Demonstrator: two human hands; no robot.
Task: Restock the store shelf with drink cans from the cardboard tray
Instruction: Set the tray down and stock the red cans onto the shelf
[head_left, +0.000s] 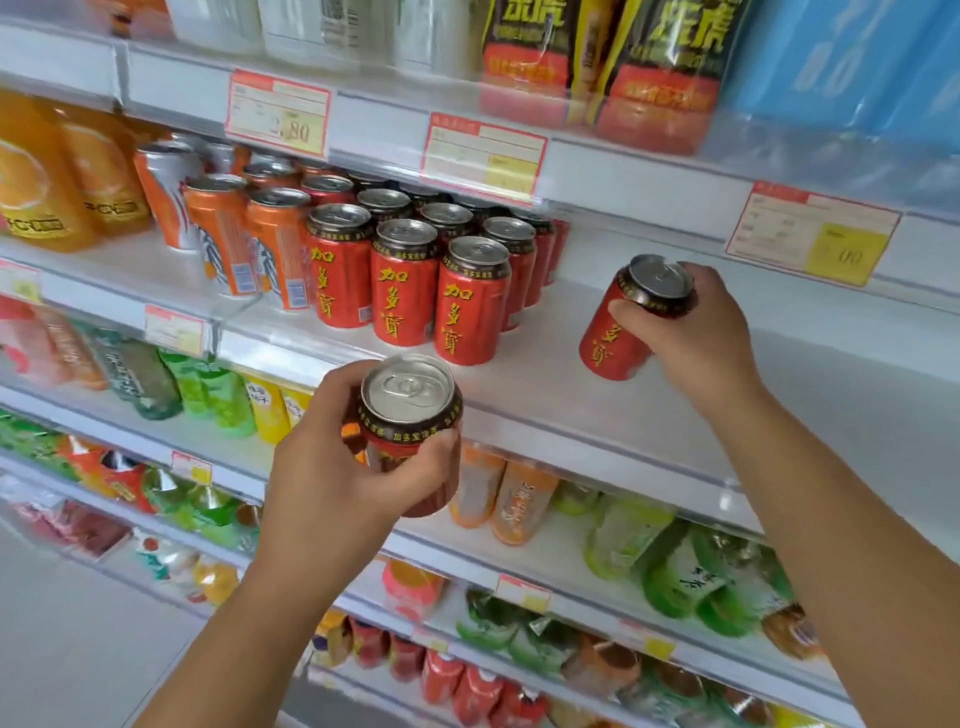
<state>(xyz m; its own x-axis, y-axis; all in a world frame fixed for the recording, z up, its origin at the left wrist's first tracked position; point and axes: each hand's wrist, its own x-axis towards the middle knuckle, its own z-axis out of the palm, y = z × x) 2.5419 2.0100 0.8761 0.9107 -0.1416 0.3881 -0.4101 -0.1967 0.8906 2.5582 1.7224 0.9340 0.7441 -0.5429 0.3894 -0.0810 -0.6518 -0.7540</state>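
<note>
My left hand (332, 483) grips a red drink can (410, 415) with a silver top, held in front of the white shelf's (649, 415) front edge. My right hand (696, 332) grips a second red can (618, 338) by its upper part, tilted, with its base at or just above the shelf board to the right of the stocked cans. Several matching red cans (405, 280) with yellow lettering stand in rows on the shelf's left part. The cardboard tray is not in view.
Orange cans (244, 239) and orange juice bottles (47, 176) stand left of the red cans. Price tags (483, 156) line the shelf above. Bottled drinks (675, 566) fill the lower shelves. Bare shelf board lies around and behind my right hand.
</note>
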